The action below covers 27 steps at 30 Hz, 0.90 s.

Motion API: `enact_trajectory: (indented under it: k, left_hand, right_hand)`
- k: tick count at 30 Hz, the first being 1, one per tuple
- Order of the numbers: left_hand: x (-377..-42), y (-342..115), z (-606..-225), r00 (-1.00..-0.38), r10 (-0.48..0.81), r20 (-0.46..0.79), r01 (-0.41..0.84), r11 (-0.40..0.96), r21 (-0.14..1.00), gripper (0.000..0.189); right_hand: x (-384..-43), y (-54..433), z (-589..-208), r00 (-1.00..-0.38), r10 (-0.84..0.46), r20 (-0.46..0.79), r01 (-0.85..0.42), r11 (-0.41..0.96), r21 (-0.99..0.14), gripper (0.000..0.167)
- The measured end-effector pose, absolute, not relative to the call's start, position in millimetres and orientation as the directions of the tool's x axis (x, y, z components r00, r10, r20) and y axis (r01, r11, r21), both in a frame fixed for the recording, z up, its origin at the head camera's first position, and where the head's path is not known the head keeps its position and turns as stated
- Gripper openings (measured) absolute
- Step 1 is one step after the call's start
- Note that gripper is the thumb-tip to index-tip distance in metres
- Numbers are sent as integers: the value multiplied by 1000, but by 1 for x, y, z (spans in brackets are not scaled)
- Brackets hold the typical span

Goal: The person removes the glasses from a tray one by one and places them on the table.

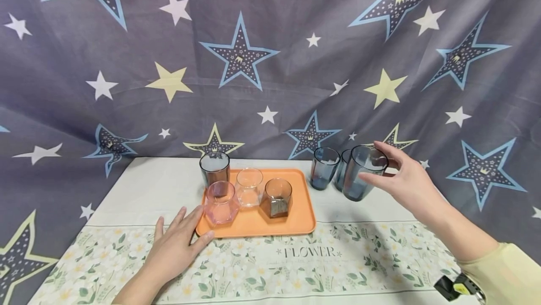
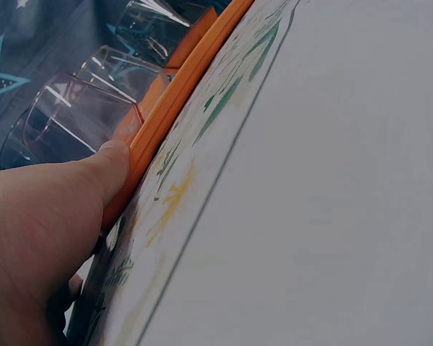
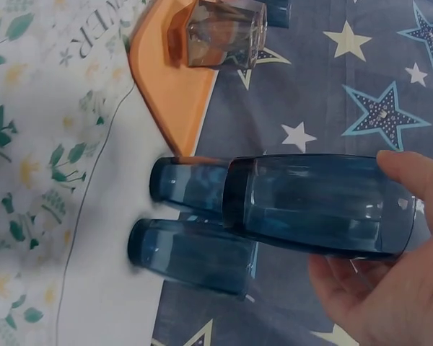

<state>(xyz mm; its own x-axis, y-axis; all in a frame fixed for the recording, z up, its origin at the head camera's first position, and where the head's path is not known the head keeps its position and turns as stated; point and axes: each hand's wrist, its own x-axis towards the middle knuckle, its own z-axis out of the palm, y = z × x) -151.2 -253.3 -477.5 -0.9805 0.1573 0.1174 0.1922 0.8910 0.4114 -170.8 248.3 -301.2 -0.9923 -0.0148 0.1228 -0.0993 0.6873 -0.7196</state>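
My right hand [image 1: 405, 183] grips a blue drinking glass [image 1: 359, 178] near its rim, thumb on one side and fingers on the other. In the right wrist view that glass is raised off the table and overlaps two more blue glasses [image 3: 195, 252], which stand upright on the cloth. My left hand [image 1: 177, 241] lies at the near left corner of an orange tray [image 1: 296, 227], fingers extended along its side and thumb [image 2: 115, 158] at the front rim. On the tray stand a pink glass [image 1: 221, 208], a clear glass [image 1: 248, 190], a brown glass [image 1: 277, 197] and a dark blue-grey glass [image 1: 214, 171].
A white tablecloth [image 1: 148, 187] with a flowered band [image 1: 304, 272] covers the table. Behind its far edge hangs a grey curtain [image 1: 296, 74] with stars. The upright blue glasses stand just right of the tray.
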Motion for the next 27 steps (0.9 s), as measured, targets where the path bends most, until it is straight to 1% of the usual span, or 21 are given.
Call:
enact_trajectory:
  k: [15,22,27]
  left_hand:
    - [-151,-253,-477,-981,155,112,188,892,412,87]
    - [-152,-253,-477,-981,157,115,190,893,408,88]
    - [-151,-253,-477,-981,156,116,190,894,407,88]
  right_hand:
    - [-173,273,-318,-996,6,90,-59,705,-707,104]
    - [-181,284,-326,-988,32,151,-78,742,-666,100]
    - [-187,292,-332,-989,46,141,-64,725,-686,101]
